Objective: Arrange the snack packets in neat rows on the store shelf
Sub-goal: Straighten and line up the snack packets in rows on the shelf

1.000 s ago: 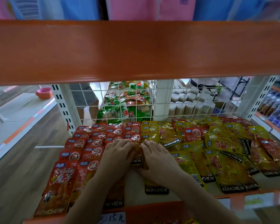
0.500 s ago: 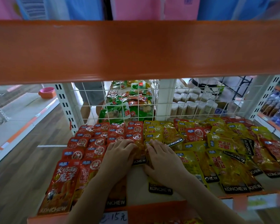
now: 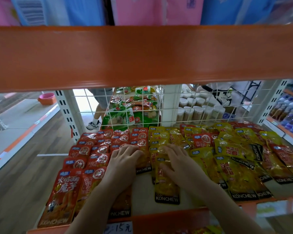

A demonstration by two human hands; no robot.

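— Both hands lie flat on the packets: the left hand (image 3: pixel 123 159) rests with fingers straight and close together on the red snack packets (image 3: pixel 91 154), the right hand (image 3: pixel 174 159) with fingers slightly spread presses on the yellow snack packets (image 3: pixel 166 181). Neither grips anything.

— And the setting, biggest first?

— An orange shelf beam (image 3: pixel 142 56) crosses the whole upper view, with pink and blue packaged goods (image 3: pixel 142 9) above it. Wood-look floor (image 3: pixel 24 166) runs down the left side, edged with orange and white floor tape (image 3: pixel 41 119). The shelf board (image 3: pixel 142 191) shows pale and bare between the two hands.

— How do the packets lie?

— Red ones sit in overlapping rows on the left half. Yellow ones fill the right half, neat near the right hand, jumbled and tilted farther right with a few red mixed in.

— Behind them?

— A white wire grid (image 3: pixel 159 107) backs the shelf. Through it show green snack bags (image 3: pixel 125 115), white cylindrical tubs (image 3: pixel 196 110) and a person's legs (image 3: pixel 98 112). A pink basin (image 3: pixel 46 98) sits far left. A handwritten price tag (image 3: pixel 118 228) hangs on the front edge.
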